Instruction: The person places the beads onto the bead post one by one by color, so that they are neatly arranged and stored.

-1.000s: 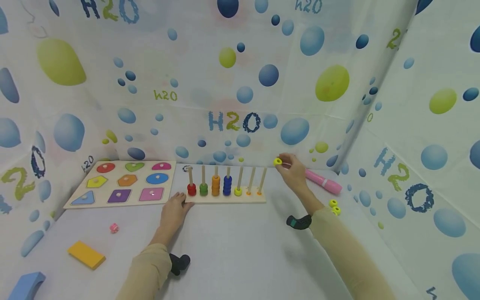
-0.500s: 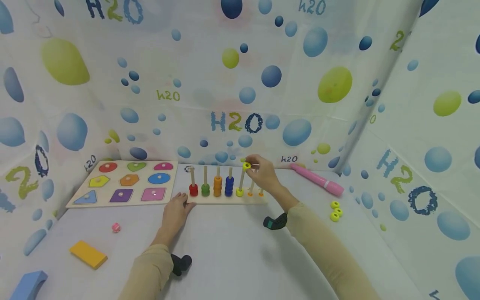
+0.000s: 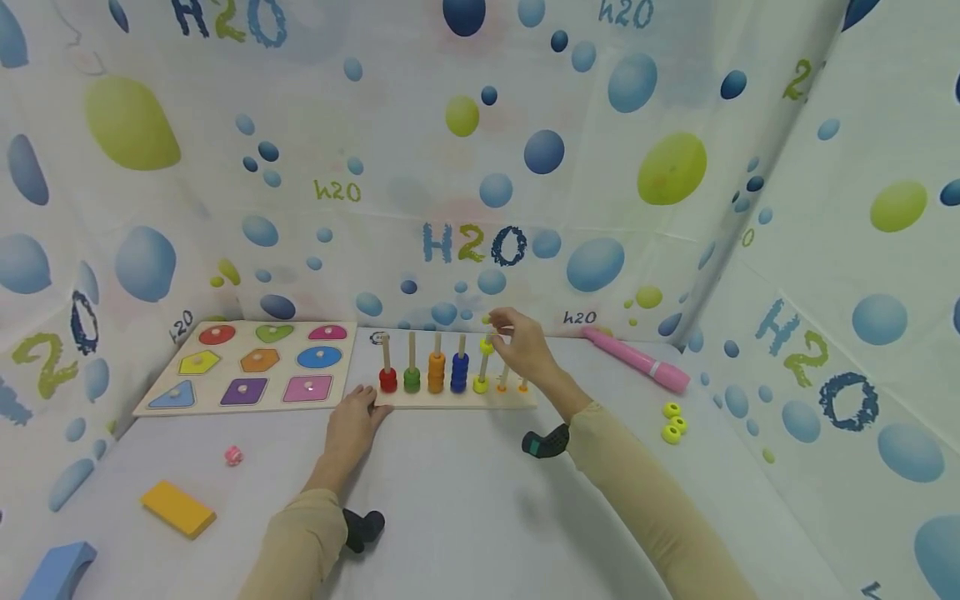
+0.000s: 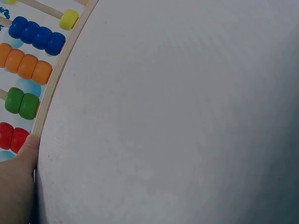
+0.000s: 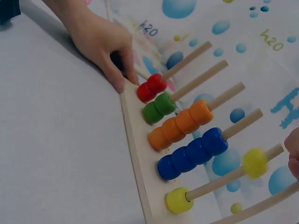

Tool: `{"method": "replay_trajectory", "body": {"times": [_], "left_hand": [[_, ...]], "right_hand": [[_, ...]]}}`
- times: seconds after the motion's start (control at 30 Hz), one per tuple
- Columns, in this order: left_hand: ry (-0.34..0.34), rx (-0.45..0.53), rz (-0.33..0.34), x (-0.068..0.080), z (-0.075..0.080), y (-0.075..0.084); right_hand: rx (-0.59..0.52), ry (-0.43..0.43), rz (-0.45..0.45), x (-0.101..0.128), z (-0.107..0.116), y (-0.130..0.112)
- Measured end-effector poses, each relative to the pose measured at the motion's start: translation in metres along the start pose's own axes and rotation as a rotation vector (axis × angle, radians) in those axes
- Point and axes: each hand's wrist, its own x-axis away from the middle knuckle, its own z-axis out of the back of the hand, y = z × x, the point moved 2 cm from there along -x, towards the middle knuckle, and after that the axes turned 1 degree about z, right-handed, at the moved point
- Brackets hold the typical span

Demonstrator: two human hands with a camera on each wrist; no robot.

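A yellow ring [image 3: 487, 345] sits partway down the fifth peg of the wooden peg board [image 3: 455, 399], above another yellow ring [image 3: 481, 384] resting at that peg's foot; in the right wrist view the upper ring [image 5: 254, 162] is blurred and sits high on the peg. The right hand [image 3: 525, 346] is just beside it, its fingers loosely curved next to the ring, though whether they touch it cannot be told. To the left on the same board stand stacks of blue rings [image 3: 460, 372], orange rings [image 3: 437, 372], green rings [image 3: 412, 380] and red rings [image 3: 387, 380]. The left hand [image 3: 354, 423] lies flat on the bench [image 3: 465, 492], its straight fingers touching the board's front left corner. Further left lies a shape puzzle board [image 3: 251, 366]. To the right, near the wall, are a pink marker [image 3: 636, 359] and a few loose yellow rings [image 3: 672, 422]. A small pink piece [image 3: 233, 455], a yellow block [image 3: 177, 508] and a blue block [image 3: 58, 571] lie at the near left.
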Motion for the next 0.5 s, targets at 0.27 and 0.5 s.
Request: {"method": "replay_trajectory", "body": {"times": [0.27, 0.5], "left_hand": [[-0.004, 0.013, 0.000, 0.001, 0.003, 0.004], [0.010, 0.004, -0.009, 0.001, 0.002, 0.002]], "right_hand": [[-0.051, 0.071, -0.011, 0.004, 0.012, 0.006], [-0.107, 0.197, -0.157, 0.019, 0.036, 0.036]]}}
